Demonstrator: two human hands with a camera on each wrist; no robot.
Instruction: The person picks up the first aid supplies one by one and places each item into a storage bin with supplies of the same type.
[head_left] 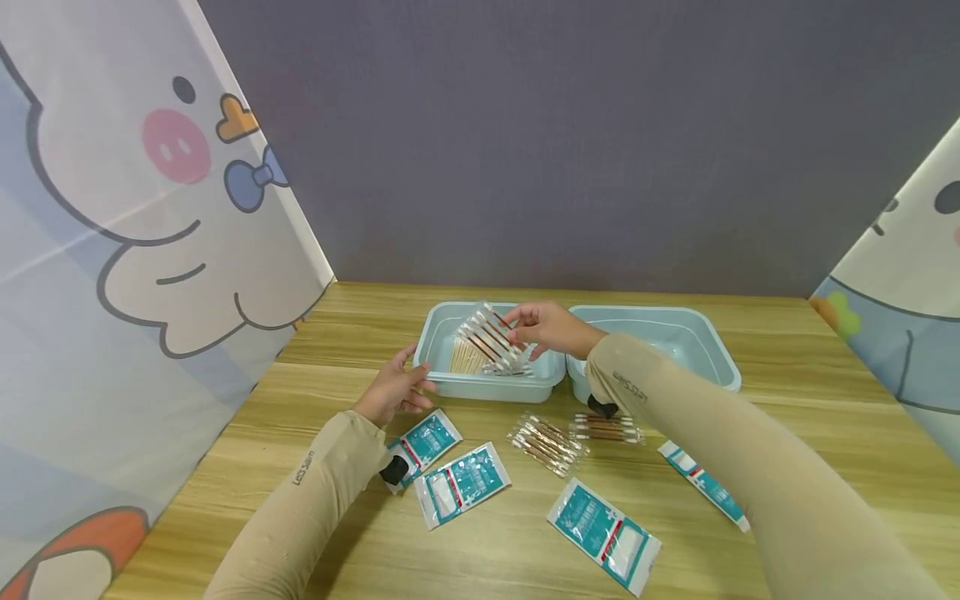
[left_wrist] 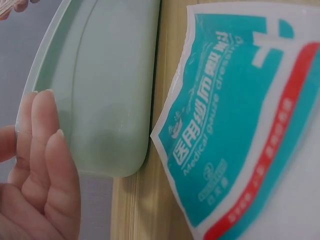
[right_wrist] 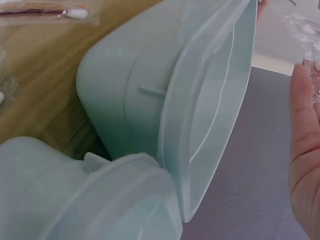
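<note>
My right hand (head_left: 553,327) pinches a clear pack of brown-stick cotton swabs (head_left: 487,335) by its edge, over the left light-blue bin (head_left: 495,387). The pack is tilted, white tips showing at both ends. In the right wrist view only part of that hand (right_wrist: 305,145) appears, at the right edge. Inside the bin lie pale wooden-looking sticks (head_left: 467,357) and more clear packaging, partly covered by the held pack. My left hand (head_left: 393,387) is at the bin's front left corner with relaxed fingers; in the left wrist view its fingertips (left_wrist: 46,97) are right at the rim.
A second light-blue bin (head_left: 705,333) stands to the right, against the first. In front lie two packs of brown swabs (head_left: 547,444) (head_left: 606,428) and several teal-and-white medical gauze dressing packets (head_left: 463,483) (head_left: 604,535) (head_left: 705,483). A grey panel (head_left: 570,150) rises behind the table.
</note>
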